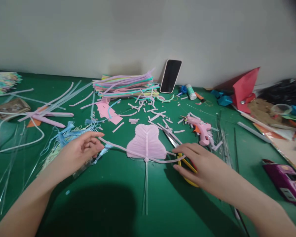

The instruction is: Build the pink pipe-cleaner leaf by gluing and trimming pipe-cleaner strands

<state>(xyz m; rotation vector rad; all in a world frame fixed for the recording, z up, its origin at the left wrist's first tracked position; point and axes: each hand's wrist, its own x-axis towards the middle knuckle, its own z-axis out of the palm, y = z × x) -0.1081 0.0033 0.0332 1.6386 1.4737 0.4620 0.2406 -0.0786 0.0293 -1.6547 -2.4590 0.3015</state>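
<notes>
A pink ribbed, leaf-like piece of pipe cleaners (148, 140) lies flat mid-table, with thin clear stems below it. A pink pipe cleaner (115, 145) crosses its base and sticks out on both sides. My left hand (85, 148) has curled fingers around the left tip of this strand. Over the yellow-handled scissors (191, 180), my right hand (197, 161) hovers with thumb and fingers apart, close to the strand's right end. Whether it touches the strand or the handles I cannot tell.
Behind lie a bundle of coloured pipe cleaners (125, 85), scattered cut pieces and a leaning phone (171, 76). A pink glue gun (202, 131) rests at right, beyond it a purple box-like object (284, 181). Blue tassels (66, 131) and pink balloon-like sticks (49, 120) are at left.
</notes>
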